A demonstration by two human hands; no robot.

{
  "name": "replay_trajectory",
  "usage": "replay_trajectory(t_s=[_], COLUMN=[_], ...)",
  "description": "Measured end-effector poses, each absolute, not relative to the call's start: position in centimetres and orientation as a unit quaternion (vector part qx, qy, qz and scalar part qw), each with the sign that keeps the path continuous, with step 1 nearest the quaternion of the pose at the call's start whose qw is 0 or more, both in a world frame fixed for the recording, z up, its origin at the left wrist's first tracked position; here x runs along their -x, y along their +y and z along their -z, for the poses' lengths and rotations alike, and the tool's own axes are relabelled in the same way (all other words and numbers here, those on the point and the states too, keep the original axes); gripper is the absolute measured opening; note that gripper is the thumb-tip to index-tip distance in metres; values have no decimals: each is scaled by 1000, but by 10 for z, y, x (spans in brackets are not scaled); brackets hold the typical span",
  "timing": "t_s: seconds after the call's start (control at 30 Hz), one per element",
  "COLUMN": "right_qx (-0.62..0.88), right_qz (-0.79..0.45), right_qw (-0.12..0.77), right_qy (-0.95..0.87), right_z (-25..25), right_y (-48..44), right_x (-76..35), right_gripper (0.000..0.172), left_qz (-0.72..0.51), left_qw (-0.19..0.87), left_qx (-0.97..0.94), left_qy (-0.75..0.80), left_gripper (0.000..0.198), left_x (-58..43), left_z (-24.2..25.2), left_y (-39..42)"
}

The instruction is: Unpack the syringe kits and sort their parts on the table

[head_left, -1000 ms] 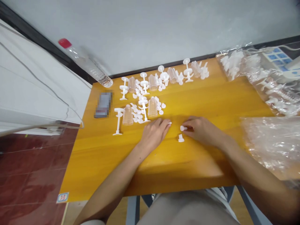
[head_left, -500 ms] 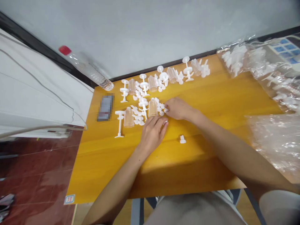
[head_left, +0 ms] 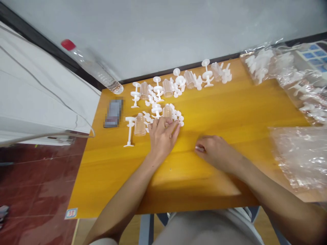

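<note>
My left hand rests over the nearer row of parts, fingers spread and slightly bent. Its thumb and forefinger are beside small round white plastic pieces. Partly behind its fingers stands a clear ribbed plastic bottle, with a white plunger-like part to its left. Further right, my right hand is closed low over the table, slightly blurred. A small white plastic piece shows between its thumb and fingers. Another clear bottle and a long white plunger-like part lie left of my left hand.
A back row holds more clear bottles and white parts. A phone and a red-capped water bottle are at the left. Plastic bags of white parts and a clear bag pile cover the right side.
My right hand has moved right and toward me from the small pieces, closing on the white piece that lay alone. My left hand has shifted slightly forward over the parts.
</note>
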State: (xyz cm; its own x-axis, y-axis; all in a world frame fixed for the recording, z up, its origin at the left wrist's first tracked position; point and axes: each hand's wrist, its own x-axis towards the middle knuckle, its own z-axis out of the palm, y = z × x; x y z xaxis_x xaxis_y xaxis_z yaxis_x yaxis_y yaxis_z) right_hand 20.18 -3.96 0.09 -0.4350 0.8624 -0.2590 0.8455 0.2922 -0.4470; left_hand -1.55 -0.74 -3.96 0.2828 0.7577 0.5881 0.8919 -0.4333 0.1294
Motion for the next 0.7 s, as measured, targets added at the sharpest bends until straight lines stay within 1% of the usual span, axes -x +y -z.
replay_trajectory(t_s=[0.13, 0.23, 0.37, 0.53, 0.7], right_qx=[562, 567, 550, 549, 539], right_qz=[-256, -258, -268, -306, -303], right_qw=[176, 239, 279, 292, 314], right_qy=[-766, -745, -740, -720, -720], right_z=[18, 32, 39, 37, 44], right_y=[9, 39, 46, 37, 38], right_x=[-194, -184, -174, -175, -180], right_gripper=[15, 14, 15, 16, 14], left_qz=[320, 317, 322, 328, 321], left_qw=[74, 49, 13, -22, -38], left_qx=[792, 802, 810, 814, 819], left_qy=[-516, -505, -491, -479, -475], left_gripper=[17, 16, 17, 17, 17], left_x=[24, 26, 27, 28, 26], left_z=[30, 31, 40, 44, 43], left_y=[-35, -50, -52, -48, -49])
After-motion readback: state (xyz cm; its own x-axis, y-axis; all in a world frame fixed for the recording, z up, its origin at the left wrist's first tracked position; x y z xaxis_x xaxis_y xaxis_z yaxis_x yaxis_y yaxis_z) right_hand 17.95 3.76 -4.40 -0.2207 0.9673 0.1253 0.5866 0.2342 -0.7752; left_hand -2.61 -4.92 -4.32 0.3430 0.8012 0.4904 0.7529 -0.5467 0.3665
